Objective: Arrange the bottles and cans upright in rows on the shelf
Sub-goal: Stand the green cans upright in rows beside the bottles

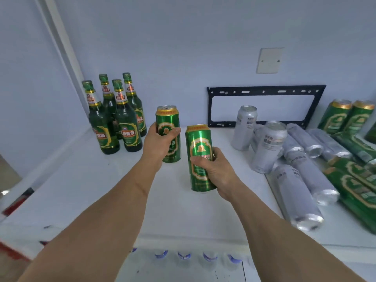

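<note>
At ten o'clock on the shelf [85, 180], four green bottles [117, 119] stand upright. The left hand [156, 144], arm stretched forward, has its fingers [173, 132] curled round an upright green can [168, 133]. At its four o'clock, the right hand [218, 171] grips a second can [200, 157], tilted slightly. At three o'clock, silver cans [293, 159] mostly lie toppled; green ones are cut off by the frame.

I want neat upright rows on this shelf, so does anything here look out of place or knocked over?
Yes. On the right of the shelf, several silver cans and green cans lie on their sides in a jumble, not in upright rows. The four green bottles at back left stand upright.
</note>
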